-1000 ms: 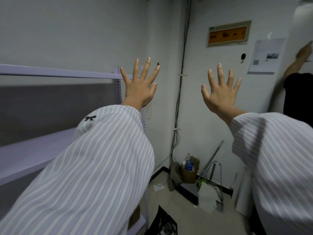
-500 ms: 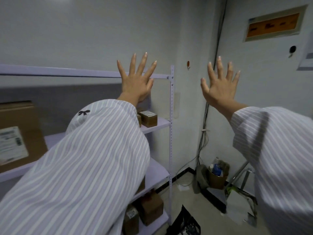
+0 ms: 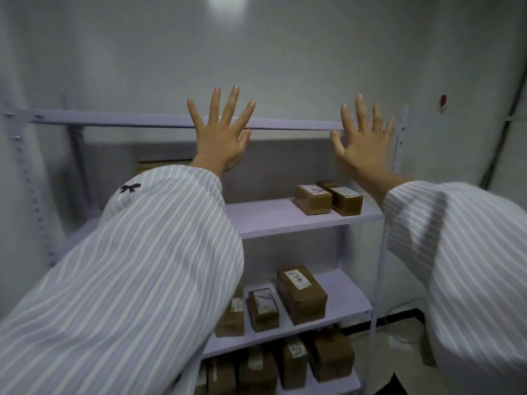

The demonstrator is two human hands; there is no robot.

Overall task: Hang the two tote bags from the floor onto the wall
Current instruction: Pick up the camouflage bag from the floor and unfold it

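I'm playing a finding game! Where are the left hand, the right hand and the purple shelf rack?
left hand [image 3: 222, 141], head view, on the back of the hand.
right hand [image 3: 363, 148], head view, on the back of the hand.
shelf rack [image 3: 271, 216], head view, on a bare part of its second board from the top.

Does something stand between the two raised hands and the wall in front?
Yes: a shelf rack holding boxes stands before the wall, behind the left hand and right hand. Bare wall shows above it.

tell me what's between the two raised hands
Head view: only the shelf's top rail shows in the gap between the left hand and right hand.
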